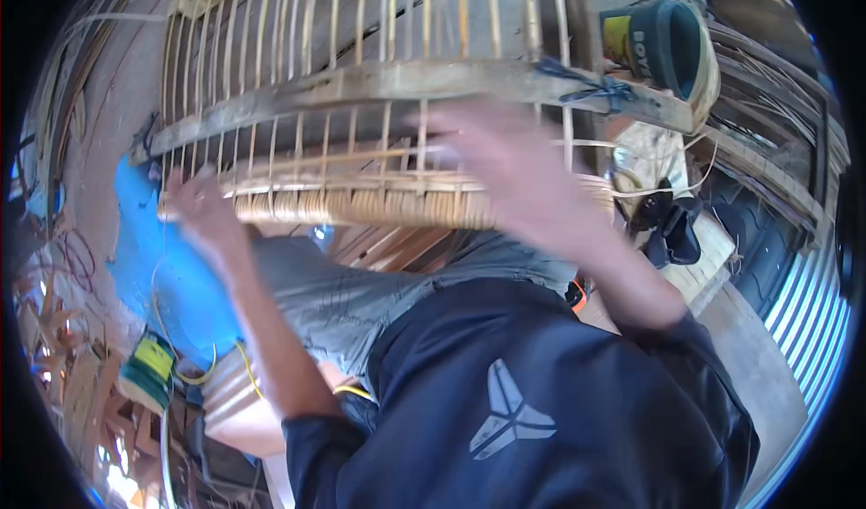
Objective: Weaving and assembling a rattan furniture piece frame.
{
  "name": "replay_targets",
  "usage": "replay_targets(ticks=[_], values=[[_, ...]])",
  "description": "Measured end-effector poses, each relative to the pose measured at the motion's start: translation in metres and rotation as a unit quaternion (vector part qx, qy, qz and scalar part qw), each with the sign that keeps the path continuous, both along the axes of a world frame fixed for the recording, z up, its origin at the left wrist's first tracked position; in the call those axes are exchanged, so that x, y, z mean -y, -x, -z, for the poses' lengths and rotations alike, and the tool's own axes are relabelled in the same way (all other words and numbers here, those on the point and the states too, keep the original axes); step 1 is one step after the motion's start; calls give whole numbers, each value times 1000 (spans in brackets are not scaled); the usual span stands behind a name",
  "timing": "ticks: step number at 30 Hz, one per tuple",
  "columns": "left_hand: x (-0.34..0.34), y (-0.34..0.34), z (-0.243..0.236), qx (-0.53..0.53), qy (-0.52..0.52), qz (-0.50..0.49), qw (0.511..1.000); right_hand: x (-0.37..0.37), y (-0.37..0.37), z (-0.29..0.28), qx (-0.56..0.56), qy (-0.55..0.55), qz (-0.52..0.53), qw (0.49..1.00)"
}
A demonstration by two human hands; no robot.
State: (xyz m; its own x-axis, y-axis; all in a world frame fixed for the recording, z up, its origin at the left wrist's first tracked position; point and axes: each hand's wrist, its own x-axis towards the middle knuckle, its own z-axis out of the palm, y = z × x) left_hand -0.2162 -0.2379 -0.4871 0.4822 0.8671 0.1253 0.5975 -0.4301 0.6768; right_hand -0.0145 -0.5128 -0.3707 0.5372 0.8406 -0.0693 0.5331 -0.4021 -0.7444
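Observation:
Across my lap lies a wicker frame of pale upright canes (361, 22) with a tightly woven rattan band (361, 209) along its near edge. A wooden bar (388, 80) crosses the canes, tied near its right end with dark cord (591, 87). My left hand (206, 209) is at the left end of the band, by the outermost canes. Over the right part of the weave is my right hand (496, 152), smeared by motion, beside a loose thin strand (343, 159). The blur hides what the fingers of either hand hold.
A dark green bucket (672, 49) lies on its side at the far right. Blue plastic (167, 265) covers the left side, with a green and yellow container (147, 371) below it. Wood scraps (77, 392) litter the left. Corrugated sheet (816, 319) stands at the right.

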Motion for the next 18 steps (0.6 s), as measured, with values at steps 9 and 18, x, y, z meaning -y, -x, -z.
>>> replay_targets(ticks=[9,18], values=[[64,-39,-56,89,155,142,974,-39,13,26,-21,101,-31,994],[101,-61,20,-128,14,278,952,-13,1,40,54,234,38,970]])
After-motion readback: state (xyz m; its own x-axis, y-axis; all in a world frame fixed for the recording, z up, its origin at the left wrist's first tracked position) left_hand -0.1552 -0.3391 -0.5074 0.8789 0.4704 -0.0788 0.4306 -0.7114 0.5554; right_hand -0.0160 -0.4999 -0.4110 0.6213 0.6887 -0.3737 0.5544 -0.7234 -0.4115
